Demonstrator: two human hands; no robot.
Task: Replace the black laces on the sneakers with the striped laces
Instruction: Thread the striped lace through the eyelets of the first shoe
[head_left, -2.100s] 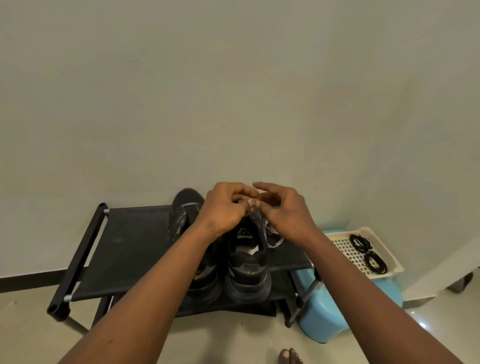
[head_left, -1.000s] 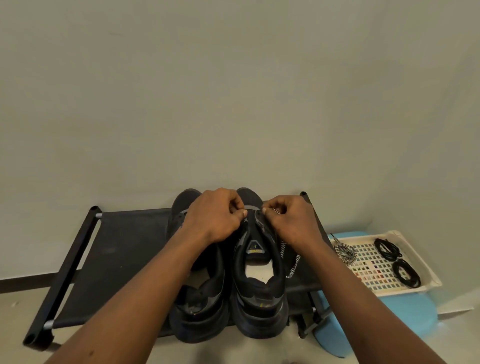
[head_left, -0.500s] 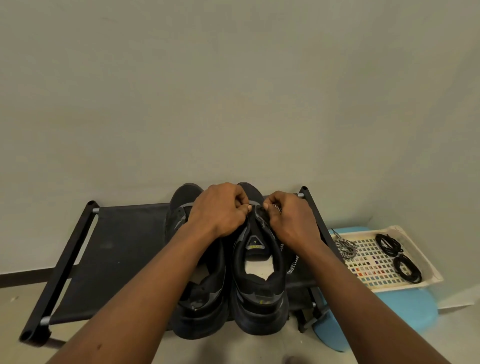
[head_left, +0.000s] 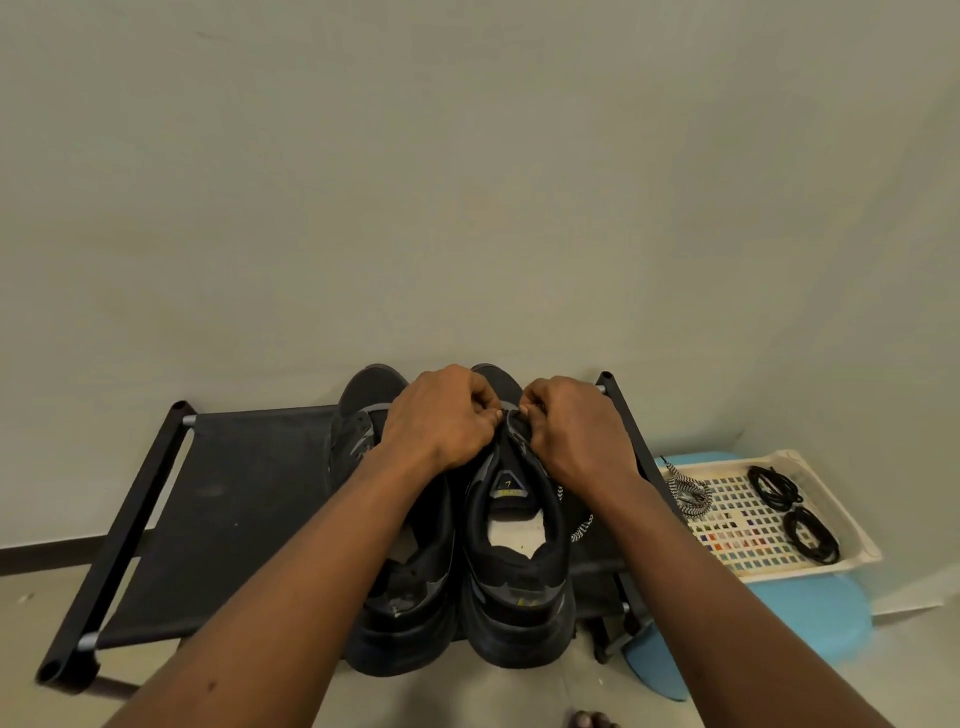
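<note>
**Head view**
- Left forearm: reaches forward over the black fabric-topped shoe rack (head_left: 234, 519).
- Left hand (head_left: 441, 415): knuckles up, fingers curled, pinching the tongue edge of the black chunky-soled sneaker (head_left: 519, 571), which stands heel-out at the rack's right end.
- Right hand (head_left: 576, 431): same pose, fingers curled on that sneaker's opposite edge, fingertips nearly meeting the left hand's.
- Black-and-white striped lace (head_left: 579, 527): trails from that sneaker's side onto the rack.
- Second black sneaker (head_left: 405, 597): on the rack, touching the first.
- Coiled black laces (head_left: 774, 488): in the cream perforated plastic tray (head_left: 857, 551), just right of the rack.

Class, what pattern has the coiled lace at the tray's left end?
Black-and-white stripes on the lace; head view shows it.
</note>
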